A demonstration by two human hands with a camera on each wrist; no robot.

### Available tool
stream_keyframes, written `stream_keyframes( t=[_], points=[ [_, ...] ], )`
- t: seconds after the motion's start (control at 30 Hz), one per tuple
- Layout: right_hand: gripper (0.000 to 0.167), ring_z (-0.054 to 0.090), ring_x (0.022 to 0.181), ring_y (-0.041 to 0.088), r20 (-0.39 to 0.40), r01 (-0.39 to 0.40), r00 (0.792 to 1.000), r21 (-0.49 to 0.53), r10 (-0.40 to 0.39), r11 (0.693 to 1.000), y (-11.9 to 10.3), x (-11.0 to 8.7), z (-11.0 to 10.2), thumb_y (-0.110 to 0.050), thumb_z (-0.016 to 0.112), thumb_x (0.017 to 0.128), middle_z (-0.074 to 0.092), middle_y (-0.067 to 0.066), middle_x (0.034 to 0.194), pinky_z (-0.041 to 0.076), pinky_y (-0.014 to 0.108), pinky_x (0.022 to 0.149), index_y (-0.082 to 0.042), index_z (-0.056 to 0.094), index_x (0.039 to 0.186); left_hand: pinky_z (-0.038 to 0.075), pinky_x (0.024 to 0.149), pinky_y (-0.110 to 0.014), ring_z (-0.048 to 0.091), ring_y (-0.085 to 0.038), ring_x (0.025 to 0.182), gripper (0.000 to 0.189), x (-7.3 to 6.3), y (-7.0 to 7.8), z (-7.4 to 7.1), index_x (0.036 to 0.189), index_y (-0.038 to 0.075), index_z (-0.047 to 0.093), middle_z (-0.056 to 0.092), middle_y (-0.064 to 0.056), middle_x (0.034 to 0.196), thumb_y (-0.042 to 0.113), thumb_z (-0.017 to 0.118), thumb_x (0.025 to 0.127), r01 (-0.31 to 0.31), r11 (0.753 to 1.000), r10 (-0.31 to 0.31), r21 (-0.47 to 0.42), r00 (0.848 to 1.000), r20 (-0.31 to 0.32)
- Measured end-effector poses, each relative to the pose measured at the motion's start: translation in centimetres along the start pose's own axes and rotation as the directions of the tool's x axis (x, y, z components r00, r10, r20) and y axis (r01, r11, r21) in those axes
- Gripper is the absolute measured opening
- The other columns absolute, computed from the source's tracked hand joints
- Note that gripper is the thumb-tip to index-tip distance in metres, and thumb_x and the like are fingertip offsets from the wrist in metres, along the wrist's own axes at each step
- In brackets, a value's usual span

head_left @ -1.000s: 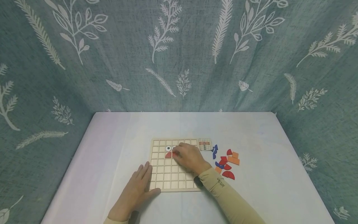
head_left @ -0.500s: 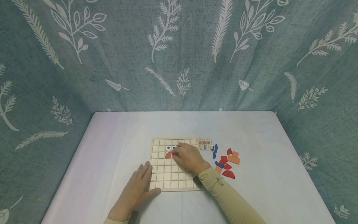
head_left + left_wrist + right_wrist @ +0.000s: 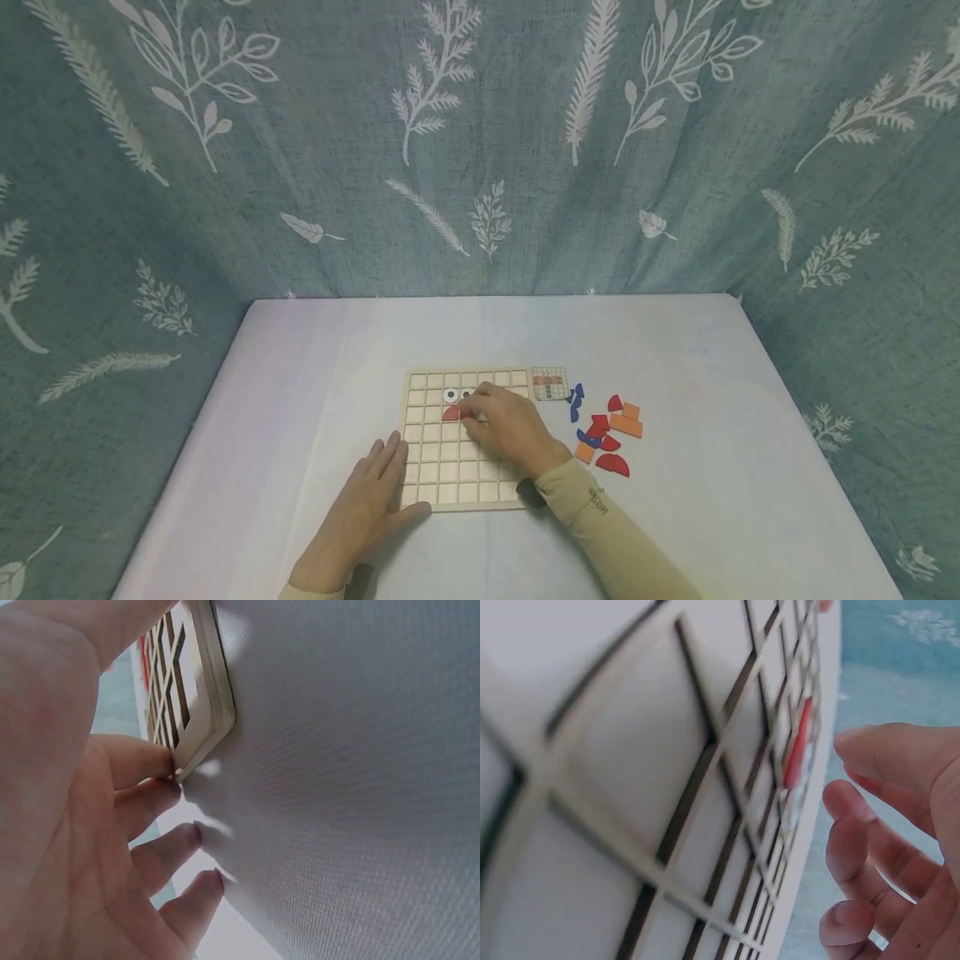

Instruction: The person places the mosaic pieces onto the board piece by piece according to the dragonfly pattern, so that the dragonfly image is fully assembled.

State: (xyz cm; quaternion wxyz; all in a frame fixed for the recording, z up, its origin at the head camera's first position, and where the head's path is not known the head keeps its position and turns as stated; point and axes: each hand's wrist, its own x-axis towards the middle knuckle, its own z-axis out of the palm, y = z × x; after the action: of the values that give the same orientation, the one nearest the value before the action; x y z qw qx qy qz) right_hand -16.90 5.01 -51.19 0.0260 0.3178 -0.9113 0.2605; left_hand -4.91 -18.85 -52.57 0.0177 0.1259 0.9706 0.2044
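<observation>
A wooden grid board lies on the table. My left hand rests at its left side, fingers along the left edge and thumb at the front corner. In the left wrist view, the fingertips touch the board's rim. Two white tiles with black dots sit side by side in upper cells. Below the left one is a red rounded piece. My right hand hovers at the cell beside it, over another red piece partly hidden by the fingers. The right wrist view shows thumb and fingertips apart, holding nothing.
A small pattern card lies at the board's upper right corner. Right of it are blue curved pieces, red rounded pieces and orange blocks, some overlapping. A patterned curtain hangs behind the table.
My right thumb and index finger have spread slightly apart over the second red piece, and more of that piece shows. My left hand stays at the board's edge.
</observation>
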Motion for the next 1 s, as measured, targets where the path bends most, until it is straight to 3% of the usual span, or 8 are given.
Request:
stream_keyframes(
  t=[0.2, 0.37, 0.6, 0.73, 0.9, 1.0],
  points=[
    [0.02, 0.064, 0.083, 0.009, -0.109, 0.062, 0.992, -0.021, -0.063, 0.998, -0.5, -1.2, -0.5, -0.02, 0.074, 0.093, 0.07, -0.003, 0.104, 0.058, 0.027, 0.071, -0.016, 0.077, 0.112, 0.032, 0.114, -0.064, 0.031, -0.05, 0.144, 0.093, 0.0, -0.1, 0.1, 0.151, -0.007, 0.04, 0.034, -0.025, 0.159, 0.051, 0.076, 0.087, -0.014, 1.0, 0.014, -0.004, 1.0, -0.017],
    [0.024, 0.067, 0.089, 0.01, -0.139, 0.028, 0.99, -0.007, -0.029, 1.0, -0.2, -2.1, -1.3, -0.02, 0.075, 0.092, 0.07, -0.005, 0.106, 0.058, 0.027, 0.072, -0.019, 0.077, 0.116, 0.032, 0.114, -0.063, 0.032, -0.049, 0.144, 0.093, 0.1, 0.0, 0.1, 0.151, -0.006, 0.041, 0.035, -0.025, 0.158, 0.051, 0.076, 0.086, -0.012, 1.0, 0.012, 0.003, 1.0, -0.028],
    [0.026, 0.061, 0.079, 0.005, -0.169, -0.017, 0.985, -0.003, 0.016, 1.0, 1.1, -3.5, -2.6, -0.019, 0.079, 0.089, 0.071, -0.006, 0.104, 0.056, 0.021, 0.067, -0.022, 0.077, 0.115, 0.032, 0.114, -0.062, 0.033, -0.05, 0.143, 0.091, 0.1, 0.1, 0.1, 0.15, -0.007, 0.042, 0.037, -0.026, 0.157, 0.05, 0.076, 0.087, -0.022, 1.0, 0.022, 0.003, 0.999, -0.038],
    [0.026, 0.07, 0.095, 0.015, -0.192, -0.061, 0.979, 0.007, 0.061, 0.998, 2.0, -4.2, -3.2, -0.016, 0.08, 0.088, 0.072, -0.004, 0.107, 0.058, 0.025, 0.07, -0.02, 0.077, 0.113, 0.032, 0.115, -0.062, 0.033, -0.05, 0.144, 0.09, 0.1, 0.1, 0.0, 0.15, -0.007, 0.042, 0.037, -0.026, 0.157, 0.049, 0.076, 0.088, -0.021, 1.0, 0.021, -0.003, 0.999, -0.027],
    [0.025, 0.066, 0.118, 0.03, -0.215, -0.116, 0.969, 0.034, 0.12, 0.993, 3.3, -5.1, -3.9, -0.014, 0.08, 0.087, 0.073, 0.001, 0.105, 0.057, 0.032, 0.069, -0.019, 0.077, 0.112, 0.033, 0.114, -0.063, 0.033, -0.05, 0.143, 0.09, 0.1, 0.2, -0.1, 0.149, -0.008, 0.042, 0.037, -0.027, 0.157, 0.048, 0.077, 0.087, -0.027, 1.0, 0.027, -0.01, 0.999, -0.032],
    [0.026, 0.068, 0.111, 0.027, -0.225, -0.117, 0.967, 0.027, 0.12, 0.993, 4.4, -5.7, -4.4, -0.013, 0.081, 0.087, 0.073, 0.006, 0.116, 0.054, 0.032, 0.067, -0.017, 0.077, 0.112, 0.034, 0.113, -0.064, 0.034, -0.051, 0.142, 0.09, 0.1, 0.2, -0.1, 0.148, -0.009, 0.043, 0.038, -0.027, 0.156, 0.046, 0.078, 0.086, -0.036, 0.999, 0.035, -0.009, 0.998, -0.043]
  ],
)
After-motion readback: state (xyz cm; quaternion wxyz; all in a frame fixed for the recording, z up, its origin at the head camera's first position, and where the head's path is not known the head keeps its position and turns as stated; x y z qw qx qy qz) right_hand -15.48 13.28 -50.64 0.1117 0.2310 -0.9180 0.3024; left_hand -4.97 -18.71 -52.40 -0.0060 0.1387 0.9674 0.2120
